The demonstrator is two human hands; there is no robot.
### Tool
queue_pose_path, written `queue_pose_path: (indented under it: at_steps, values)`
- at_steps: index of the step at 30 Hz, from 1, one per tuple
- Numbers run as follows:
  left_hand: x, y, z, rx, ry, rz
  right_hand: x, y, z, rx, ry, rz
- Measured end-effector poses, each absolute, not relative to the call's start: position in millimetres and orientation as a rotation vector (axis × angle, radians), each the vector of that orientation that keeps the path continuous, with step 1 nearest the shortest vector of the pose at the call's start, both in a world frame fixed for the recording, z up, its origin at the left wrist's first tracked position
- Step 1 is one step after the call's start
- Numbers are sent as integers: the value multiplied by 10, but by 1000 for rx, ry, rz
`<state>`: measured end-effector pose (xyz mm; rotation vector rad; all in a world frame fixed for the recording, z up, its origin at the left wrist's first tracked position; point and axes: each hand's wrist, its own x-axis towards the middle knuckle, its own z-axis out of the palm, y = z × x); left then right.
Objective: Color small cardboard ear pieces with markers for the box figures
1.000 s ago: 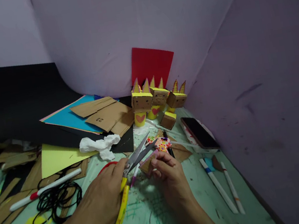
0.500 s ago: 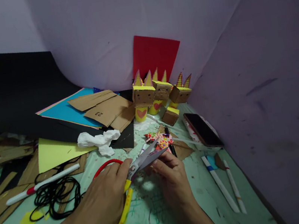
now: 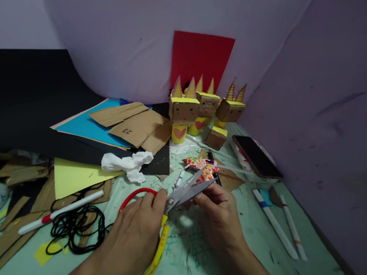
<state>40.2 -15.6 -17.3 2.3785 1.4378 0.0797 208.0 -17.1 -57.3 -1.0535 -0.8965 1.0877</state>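
Note:
My left hand (image 3: 137,238) is closed around a pair of scissors (image 3: 185,191) with a red handle loop. Their blades are parted and point right. A curved yellow band with small marks (image 3: 156,263) shows below this hand, by the handle. My right hand (image 3: 221,217) has its thumb and fingers pinched just under the blade tips; what they hold, if anything, is hidden behind the fingers and blades. Just beyond the blades lies a colourful patterned piece (image 3: 205,165), with a dark pen-like object beside it.
Cardboard figures with yellow spikes (image 3: 184,109) stand at the back. A phone (image 3: 258,156) and white markers (image 3: 277,225) are on the right. Black cord (image 3: 76,231), crumpled white tissue (image 3: 128,165), cardboard pieces (image 3: 140,126) and yellow paper (image 3: 78,175) lie left and behind.
The whole view has shifted, so everything sits slightly farther right and higher. Both hands keep about the same pose, and the scissor blades remain parted.

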Motion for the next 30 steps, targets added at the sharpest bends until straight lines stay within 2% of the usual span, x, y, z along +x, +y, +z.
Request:
queue_pose_path:
  at_steps: [25,30]
  values:
    - [355,-191,-193,2455,1409,42,2082,-197,-555,-1088,-941,1054]
    - [321,-165,-275,2323,1363,277,2083,-183,-577,-1104,-959,1049]
